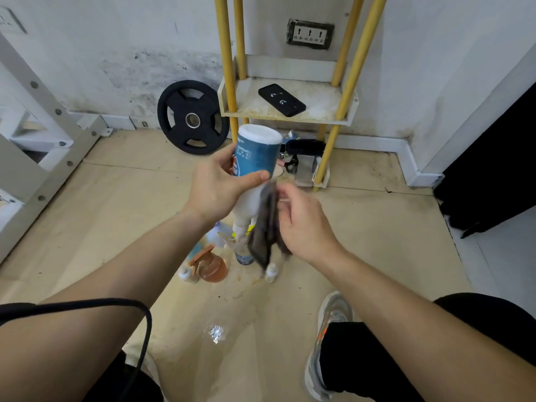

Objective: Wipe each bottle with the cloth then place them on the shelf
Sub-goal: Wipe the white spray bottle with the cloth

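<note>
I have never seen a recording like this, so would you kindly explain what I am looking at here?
There is no machine. One camera worn on a person's head looks down at their bare hands. The left hand grips a blue-labelled bottle. The right hand pinches a dark cloth at the bottle's lower part. More bottles stand on the floor below, among them an orange spray bottle. Ahead stands a yellow-legged shelf with a black phone on it. A weight plate leans against the wall.
</note>
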`<action>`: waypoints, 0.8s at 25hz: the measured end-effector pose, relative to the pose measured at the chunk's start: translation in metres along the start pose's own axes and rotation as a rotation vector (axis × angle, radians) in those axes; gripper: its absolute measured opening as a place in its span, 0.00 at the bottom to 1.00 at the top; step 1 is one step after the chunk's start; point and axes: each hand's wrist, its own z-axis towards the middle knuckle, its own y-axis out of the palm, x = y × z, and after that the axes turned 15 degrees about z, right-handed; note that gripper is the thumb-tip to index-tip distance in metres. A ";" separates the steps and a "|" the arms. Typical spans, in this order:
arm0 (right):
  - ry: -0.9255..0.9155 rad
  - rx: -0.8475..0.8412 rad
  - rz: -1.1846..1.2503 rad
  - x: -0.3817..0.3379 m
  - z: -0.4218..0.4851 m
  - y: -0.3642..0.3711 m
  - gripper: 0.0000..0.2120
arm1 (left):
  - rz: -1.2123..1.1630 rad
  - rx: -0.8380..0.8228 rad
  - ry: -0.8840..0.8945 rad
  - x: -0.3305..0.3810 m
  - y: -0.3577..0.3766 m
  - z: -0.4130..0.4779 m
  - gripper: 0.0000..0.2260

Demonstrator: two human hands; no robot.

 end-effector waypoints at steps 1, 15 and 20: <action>0.095 0.075 0.134 0.002 -0.001 0.002 0.10 | -0.029 0.011 -0.027 0.004 0.002 0.003 0.20; 0.100 0.323 0.211 -0.014 0.030 -0.035 0.36 | -0.470 0.204 -0.390 0.057 0.039 0.047 0.16; 0.051 0.321 0.052 -0.008 0.035 -0.042 0.37 | -0.606 0.143 -0.596 0.043 0.051 0.056 0.17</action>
